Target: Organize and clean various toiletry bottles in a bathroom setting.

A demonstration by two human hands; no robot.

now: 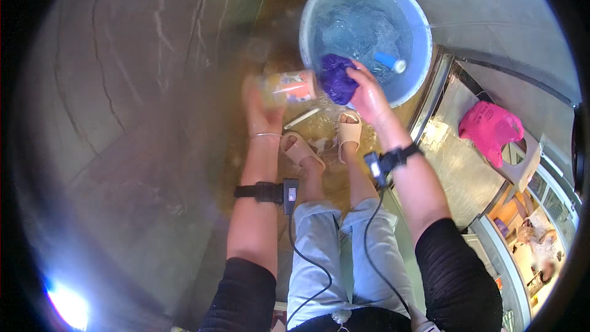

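My left hand [264, 106] is wrapped round a cup-like cylinder [296, 86] with a white, orange and blue pattern, tipped on its side. Part of it and my fingers are blurred. In my right hand [369, 93] is a bunched purple cloth [338, 79], gripped at the near rim of a big round blue tub [424, 37]. Cloth and cylinder are close together, the cloth to the right. Stirred water [356, 27] fills the tub, and a blue tube-shaped item with a white end [388, 61] floats in it near my right hand.
A thin white stick [301, 118] lies on the wet brown floor by my sandals [302, 149]. To the right, beyond a metal door frame [430, 107], a pink plastic bag [490, 129] rests on a pale stool [527, 160]. Grey tiled wall [135, 86] rises on the left.
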